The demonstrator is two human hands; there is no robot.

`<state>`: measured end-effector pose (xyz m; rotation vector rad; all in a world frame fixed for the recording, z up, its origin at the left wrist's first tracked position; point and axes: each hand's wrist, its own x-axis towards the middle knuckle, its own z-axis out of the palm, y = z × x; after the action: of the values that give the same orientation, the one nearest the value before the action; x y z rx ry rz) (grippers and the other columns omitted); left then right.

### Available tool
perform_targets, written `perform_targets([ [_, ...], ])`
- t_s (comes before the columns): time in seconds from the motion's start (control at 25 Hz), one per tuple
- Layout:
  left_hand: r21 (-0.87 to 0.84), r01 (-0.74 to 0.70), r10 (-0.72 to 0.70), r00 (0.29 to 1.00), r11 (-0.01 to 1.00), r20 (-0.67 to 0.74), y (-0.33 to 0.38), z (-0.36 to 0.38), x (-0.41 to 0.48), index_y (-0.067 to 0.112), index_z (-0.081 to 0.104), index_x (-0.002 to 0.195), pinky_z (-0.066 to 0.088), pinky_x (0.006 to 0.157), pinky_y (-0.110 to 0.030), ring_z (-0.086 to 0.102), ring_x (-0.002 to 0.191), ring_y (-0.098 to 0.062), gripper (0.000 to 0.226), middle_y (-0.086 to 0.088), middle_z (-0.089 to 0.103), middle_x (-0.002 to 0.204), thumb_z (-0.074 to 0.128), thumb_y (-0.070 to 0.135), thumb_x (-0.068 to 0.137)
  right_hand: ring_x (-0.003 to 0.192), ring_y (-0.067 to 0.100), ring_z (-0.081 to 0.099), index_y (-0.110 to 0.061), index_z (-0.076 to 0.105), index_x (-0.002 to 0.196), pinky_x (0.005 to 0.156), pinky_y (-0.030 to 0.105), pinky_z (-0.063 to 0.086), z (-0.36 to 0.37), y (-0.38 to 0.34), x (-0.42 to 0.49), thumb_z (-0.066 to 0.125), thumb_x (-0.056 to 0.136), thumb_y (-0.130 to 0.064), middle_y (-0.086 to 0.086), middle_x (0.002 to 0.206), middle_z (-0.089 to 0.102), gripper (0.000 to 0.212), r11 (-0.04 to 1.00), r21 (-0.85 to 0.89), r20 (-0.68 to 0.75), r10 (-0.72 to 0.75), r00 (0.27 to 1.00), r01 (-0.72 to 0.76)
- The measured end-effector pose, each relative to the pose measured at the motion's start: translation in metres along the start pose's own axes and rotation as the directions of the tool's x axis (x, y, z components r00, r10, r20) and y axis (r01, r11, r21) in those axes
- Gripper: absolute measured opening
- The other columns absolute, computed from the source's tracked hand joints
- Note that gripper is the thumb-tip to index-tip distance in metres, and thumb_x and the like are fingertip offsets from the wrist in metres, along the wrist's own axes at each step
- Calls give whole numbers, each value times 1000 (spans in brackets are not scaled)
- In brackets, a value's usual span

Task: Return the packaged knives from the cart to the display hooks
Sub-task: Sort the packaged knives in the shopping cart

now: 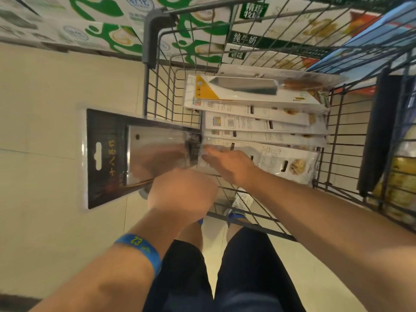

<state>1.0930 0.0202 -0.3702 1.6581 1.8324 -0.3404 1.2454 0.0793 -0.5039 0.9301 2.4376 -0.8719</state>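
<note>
Head: L hand (182, 193) tight round black cleaver pkg (108, 154); R hand (229, 165) flat on white pkg (292, 163) in cart (153, 37).

The cart (155, 93) is matt, dark-coated metal wire with a grey plastic corner guard (153, 34). Left of centre, the cleaver package (105, 154) is a glossy clear plastic blister over black card, enclosing a polished steel cleaver blade (157, 145). At upper centre, the top knife package (247, 99) has white card, a satin knife blade (243, 86) and a wooden handle (301, 84).

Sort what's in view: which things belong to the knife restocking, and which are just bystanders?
Job: black cleaver pack, gripped by left hand; stacked knife packs under right hand; wire cart.
Bystanders: milk cartons; blue box; blue wristband.
</note>
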Motion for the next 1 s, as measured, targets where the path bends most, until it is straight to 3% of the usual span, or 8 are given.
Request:
perform_targets([
  [0.08, -11, -3, 3, 1000, 1000, -2, 0, 1, 0, 24, 46, 57, 29, 52, -29, 49, 60, -19, 45, 7, 49, 58, 33, 54, 88, 124, 4, 55, -5, 41, 148, 106, 24, 39, 0, -15, 21, 37, 112, -20, 14, 137, 51, 40, 992, 122, -105, -8, 994, 21],
  [0.16, -18, 4, -4, 1000, 1000, -8, 1, 3, 0, 24, 46, 58, 32, 55, -30, 52, 64, -21, 45, 7, 49, 59, 29, 56, 86, 126, 20, 51, -4, 46, 143, 103, 37, 43, 4, -18, 29, 41, 107, -10, 15, 142, 44, 37, 978, -190, -31, -92, 995, 85],
  [0.24, -17, 12, -12, 1000, 1000, -8, 0, 4, 2, 24, 45, 57, 33, 56, -31, 52, 65, -23, 46, 7, 49, 59, 27, 57, 83, 127, 32, 47, -12, 54, 136, 96, 42, 49, 2, -16, 31, 41, 103, -10, 15, 145, 40, 35, 893, -449, -3, -25, 1000, 21],
  [0.36, -6, -1, 1, 1000, 1000, -20, 0, 4, 2, 24, 45, 56, 28, 52, -30, 49, 62, -23, 46, 6, 46, 56, 28, 56, 84, 107, 31, 57, -14, 48, 134, 81, 39, 48, -12, -32, 29, 43, 102, -17, 15, 124, 53, 33, 908, -410, 35, 114, 993, -90],
  [0.64, -29, -20, 19, 999, 999, -34, -3, 7, 3, 24, 54, 59, 22, 48, -25, 44, 52, -11, 55, 8, 49, 54, 26, 61, 89, 91, 28, 66, -17, 45, 131, 64, 35, 39, -60, -36, 4, 58, 92, -37, 9, 109, 64, 45, 906, -417, 81, 116, 990, -72],
  [0.84, -11, -8, 8, 1000, 1000, -4, 1, 2, 7, 22, 56, 61, 30, 50, -26, 49, 56, -17, 59, 6, 53, 56, 16, 62, 79, 95, 29, 67, -21, 58, 117, 63, 34, 33, -95, -40, -44, 47, 92, -61, 6, 99, 70, 49, 908, -100, -78, 401, 913, -407],
  [0.92, 3, 1, -1, 999, 1000, 40, 1, -1, 11, 22, 57, 64, 30, 50, -25, 50, 59, -20, 55, 6, 54, 60, 24, 61, 84, 95, 28, 67, -18, 54, 119, 63, 33, 34, -108, -47, -67, 58, 92, -56, 5, 101, 68, 46, 854, -40, -112, 511, 852, -518],
  [1.0, 15, 11, -12, 997, 1000, 72, 3, -5, 15, 21, 60, 68, 28, 49, -25, 48, 58, -19, 53, 5, 55, 63, 29, 60, 85, 93, 29, 66, -17, 55, 119, 63, 33, 35, -121, -51, -96, 67, 91, -30, 5, 102, 66, 33, 821, 32, -121, 569, 813, -570],
])
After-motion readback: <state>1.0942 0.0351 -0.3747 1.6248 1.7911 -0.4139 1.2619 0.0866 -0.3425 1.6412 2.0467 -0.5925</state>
